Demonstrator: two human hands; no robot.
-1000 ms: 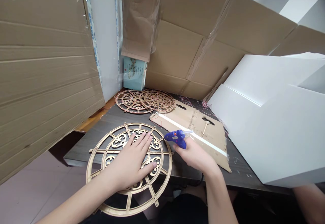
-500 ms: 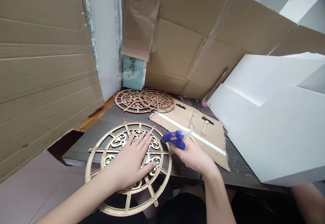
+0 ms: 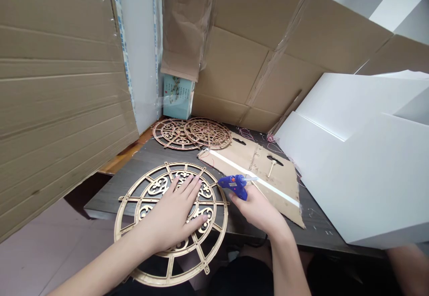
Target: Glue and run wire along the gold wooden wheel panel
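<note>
The left hand [image 3: 174, 217] lies flat on a round, pale wooden openwork frame [image 3: 146, 200], its fingers slightly spread. This frame is on the dark wooden desk [image 3: 110, 193], partly beyond its front edge. The right hand [image 3: 258, 209] has its fingers closed around a blue plastic glue gun [image 3: 235, 184], whose nozzle is near the frame's rim.

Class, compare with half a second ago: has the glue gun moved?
Yes, slightly right: judged against the wheel, the glue gun has drawn back outward.
</note>
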